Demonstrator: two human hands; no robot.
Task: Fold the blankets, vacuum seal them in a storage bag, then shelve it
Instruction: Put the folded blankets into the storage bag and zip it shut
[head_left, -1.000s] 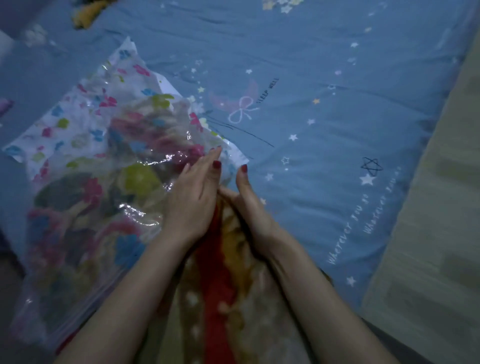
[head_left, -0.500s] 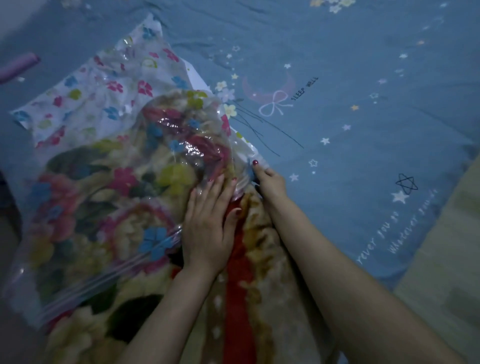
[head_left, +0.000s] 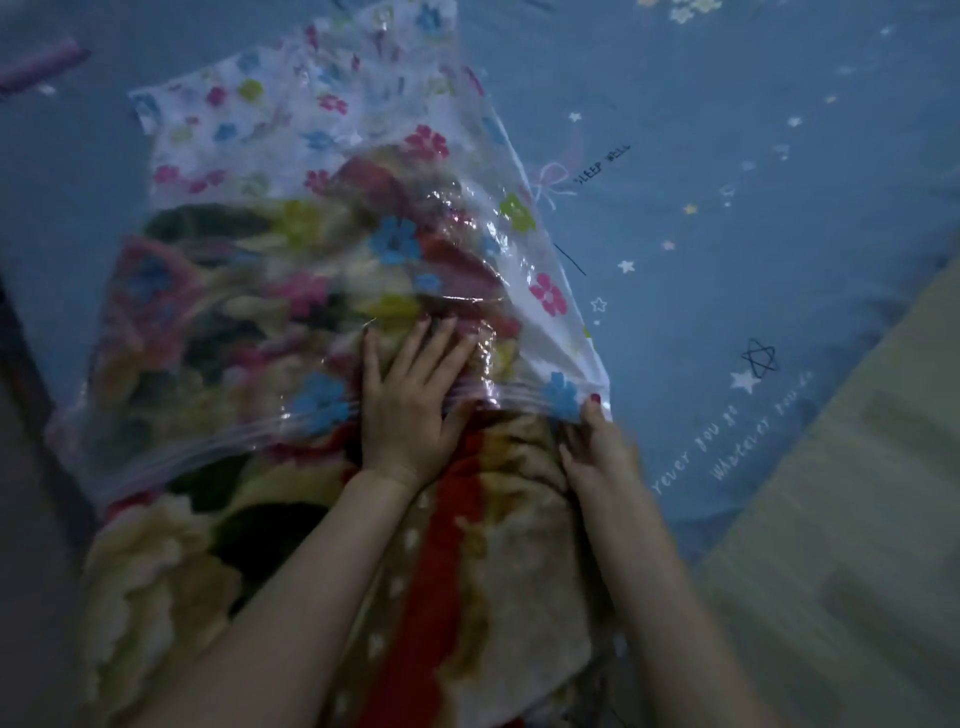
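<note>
blanket (head_left: 467, 545) half inside flowered bag (head_left: 311, 130) | left hand (head_left: 410, 410) flat on it | right hand (head_left: 597, 447) pinches bag mouth

Our left hand (head_left: 410, 405): flat, palm down, fingers straight and spread, pointing away from us. Our right hand (head_left: 597, 447): thumb up, fingers curled in a pinch. Both forearms bare, reaching forward from the near edge, the left slanting rightward, the right slanting leftward.

"SLEEP WELL" on blue bedsheet (head_left: 727, 322), "Whatever you do" near its edge
</note>
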